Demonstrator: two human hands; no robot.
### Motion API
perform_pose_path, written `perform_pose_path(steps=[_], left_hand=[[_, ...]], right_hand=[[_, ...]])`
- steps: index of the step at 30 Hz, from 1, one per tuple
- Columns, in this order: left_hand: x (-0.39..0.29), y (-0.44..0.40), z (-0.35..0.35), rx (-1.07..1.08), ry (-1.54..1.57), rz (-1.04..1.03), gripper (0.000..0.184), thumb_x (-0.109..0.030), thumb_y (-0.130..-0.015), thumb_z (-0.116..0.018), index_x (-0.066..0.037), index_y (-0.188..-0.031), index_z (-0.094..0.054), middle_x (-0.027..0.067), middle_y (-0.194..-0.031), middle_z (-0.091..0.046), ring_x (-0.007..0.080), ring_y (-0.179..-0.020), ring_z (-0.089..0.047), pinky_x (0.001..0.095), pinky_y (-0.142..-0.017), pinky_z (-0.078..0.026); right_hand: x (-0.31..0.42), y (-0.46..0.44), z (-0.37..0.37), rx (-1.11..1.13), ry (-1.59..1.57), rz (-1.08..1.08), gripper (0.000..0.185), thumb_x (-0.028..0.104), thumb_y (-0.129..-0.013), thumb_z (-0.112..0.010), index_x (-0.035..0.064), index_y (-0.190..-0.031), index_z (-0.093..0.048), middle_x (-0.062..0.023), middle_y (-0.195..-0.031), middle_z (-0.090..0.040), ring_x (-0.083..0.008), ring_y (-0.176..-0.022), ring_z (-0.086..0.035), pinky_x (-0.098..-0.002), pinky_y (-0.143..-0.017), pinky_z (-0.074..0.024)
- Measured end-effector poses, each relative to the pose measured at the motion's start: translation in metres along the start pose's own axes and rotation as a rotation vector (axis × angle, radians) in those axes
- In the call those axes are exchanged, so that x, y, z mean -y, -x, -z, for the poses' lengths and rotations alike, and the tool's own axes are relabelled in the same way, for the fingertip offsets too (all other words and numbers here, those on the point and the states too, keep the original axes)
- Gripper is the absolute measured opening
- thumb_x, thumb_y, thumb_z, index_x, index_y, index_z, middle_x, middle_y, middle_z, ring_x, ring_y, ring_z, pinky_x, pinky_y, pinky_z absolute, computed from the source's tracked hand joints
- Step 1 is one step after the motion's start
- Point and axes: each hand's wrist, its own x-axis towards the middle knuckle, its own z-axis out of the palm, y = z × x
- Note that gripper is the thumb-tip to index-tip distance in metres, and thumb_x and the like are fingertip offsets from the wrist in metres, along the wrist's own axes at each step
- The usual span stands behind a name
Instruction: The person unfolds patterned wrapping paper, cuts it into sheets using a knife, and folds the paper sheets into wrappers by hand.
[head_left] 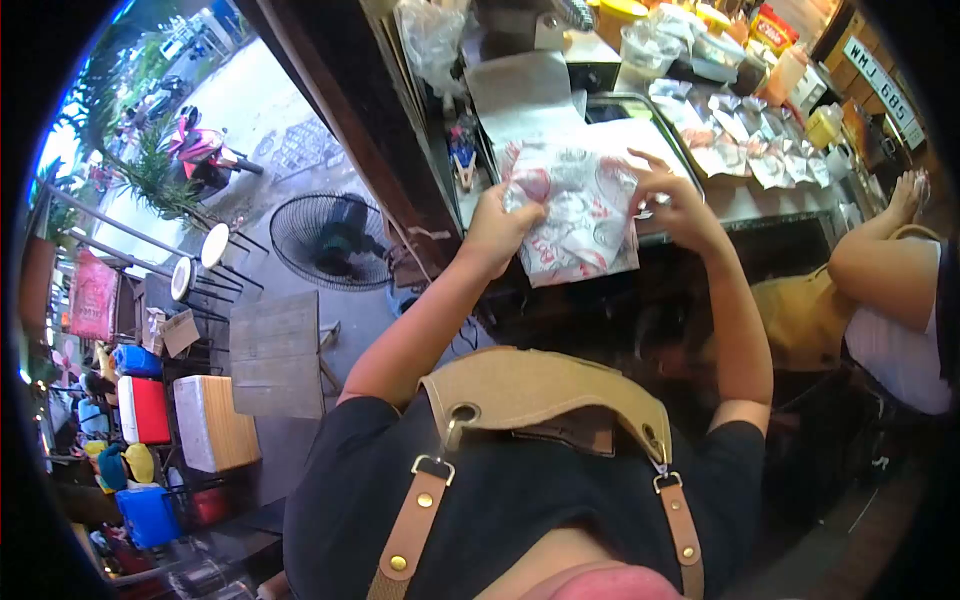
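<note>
White food wrapping paper (580, 215) with red print is held up in front of me, its surface crumpled and shiny in places. My left hand (503, 228) grips its left side, the thumb pressed on the front. At the right edge, my right hand (685, 208) has curled fingers against the paper, with one finger stretched out above the rest. Whether anything lies inside the paper is hidden. Behind it are a pale sheet (525, 95) and a dark-rimmed tray (640, 112) on the counter.
Several foil-like wrapped packets (740, 135) lie in rows at the right of the counter, below plastic tubs (650, 45). Another person's arm (880, 245) reaches in from the right. A black fan (330, 240) and a wooden table (278, 355) stand at left.
</note>
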Motion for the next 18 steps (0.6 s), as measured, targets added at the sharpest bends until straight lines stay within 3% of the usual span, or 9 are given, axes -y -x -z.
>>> perform_pose_path(steps=[1,3,4,5,7,9,11,14,18], left_hand=[[0.001,0.004,-0.001,-0.010,0.075,-0.022,0.032,0.001,-0.077,-0.062,0.006,-0.108,-0.053,0.0095,-0.097,-0.061,0.0140,-0.084,-0.060,0.0278,-0.077,-0.048],[-0.002,0.001,-0.003,0.002,0.145,-0.060,0.034,0.001,-0.076,-0.064,0.006,-0.108,-0.053,0.0097,-0.098,-0.061,0.0143,-0.085,-0.060,0.0280,-0.078,-0.048],[-0.002,0.006,-0.004,-0.026,0.079,-0.106,0.035,0.000,-0.075,-0.065,0.005,-0.107,-0.053,0.0097,-0.098,-0.061,0.0147,-0.086,-0.060,0.0280,-0.078,-0.048],[-0.003,0.010,-0.006,-0.054,0.016,-0.159,0.036,-0.001,-0.075,-0.067,0.005,-0.107,-0.053,0.0097,-0.098,-0.061,0.0151,-0.086,-0.060,0.0280,-0.079,-0.048],[-0.009,0.013,-0.008,-0.063,-0.177,-0.200,0.035,-0.007,-0.075,-0.067,0.005,-0.107,-0.056,0.0107,-0.099,-0.063,0.0164,-0.087,-0.060,0.0310,-0.081,-0.047],[-0.009,0.011,-0.004,0.039,-0.115,-0.205,0.036,-0.007,-0.076,-0.068,0.005,-0.107,-0.055,0.0098,-0.099,-0.063,0.0158,-0.089,-0.060,0.0300,-0.081,-0.047],[-0.013,0.015,-0.002,0.043,-0.056,-0.148,0.031,-0.004,-0.078,-0.067,0.004,-0.105,-0.055,0.0080,-0.097,-0.063,0.0127,-0.084,-0.061,0.0279,-0.078,-0.048],[-0.012,0.011,-0.001,0.083,-0.015,-0.174,0.032,-0.010,-0.081,-0.066,0.004,-0.107,-0.055,0.0079,-0.099,-0.063,0.0115,-0.087,-0.059,0.0270,-0.080,-0.047],[-0.018,0.013,-0.002,0.148,0.210,-0.184,0.038,-0.021,-0.085,-0.064,0.004,-0.112,-0.054,0.0074,-0.102,-0.062,0.0102,-0.092,-0.056,0.0257,-0.083,-0.044]], right_hand=[[-0.003,0.002,-0.005,-0.184,-0.100,0.057,0.026,-0.002,-0.070,-0.052,0.0060,-0.092,-0.064,-0.0091,-0.121,-0.056,-0.0292,-0.120,-0.044,-0.0376,-0.099,-0.0350],[0.005,0.005,-0.024,-0.450,-0.686,-0.264,0.034,0.005,-0.081,-0.051,0.0042,-0.114,-0.053,-0.0120,-0.119,-0.049,-0.0219,-0.104,-0.053,-0.0318,-0.085,-0.0448],[-0.003,0.006,-0.031,-0.481,-0.824,-0.331,0.043,0.009,-0.086,-0.052,0.0033,-0.126,-0.040,-0.0123,-0.113,-0.047,-0.0163,-0.092,-0.054,-0.0265,-0.075,-0.0475],[-0.005,0.008,-0.041,-0.508,-0.962,-0.364,0.048,0.014,-0.085,-0.057,0.0048,-0.128,-0.038,-0.0111,-0.106,-0.047,-0.0179,-0.092,-0.054,-0.0265,-0.078,-0.0468],[0.002,0.006,-0.051,-0.586,-1.044,-0.356,0.057,0.005,-0.079,-0.065,0.0026,-0.128,-0.037,-0.0131,-0.112,-0.050,-0.0187,-0.098,-0.054,-0.0302,-0.085,-0.0466],[0.015,-0.001,-0.048,-0.565,-1.078,-0.338,0.055,-0.001,-0.078,-0.064,-0.0019,-0.126,-0.038,-0.0152,-0.104,-0.061,-0.0175,-0.095,-0.060,-0.0290,-0.083,-0.0492],[0.007,-0.005,-0.047,-0.559,-1.161,-0.281,0.052,-0.003,-0.080,-0.061,-0.0015,-0.126,-0.038,-0.0135,-0.100,-0.062,-0.0148,-0.089,-0.061,-0.0263,-0.078,-0.0500],[-0.005,-0.004,-0.037,-0.407,-0.908,-0.228,0.052,-0.004,-0.080,-0.059,0.0009,-0.128,-0.039,-0.0103,-0.093,-0.062,-0.0101,-0.081,-0.059,-0.0219,-0.072,-0.0476],[0.000,-0.001,-0.028,-0.544,-0.760,-0.129,0.053,-0.010,-0.079,-0.050,0.0018,-0.129,-0.039,-0.0084,-0.092,-0.061,-0.0105,-0.080,-0.058,-0.0225,-0.071,-0.0478]])
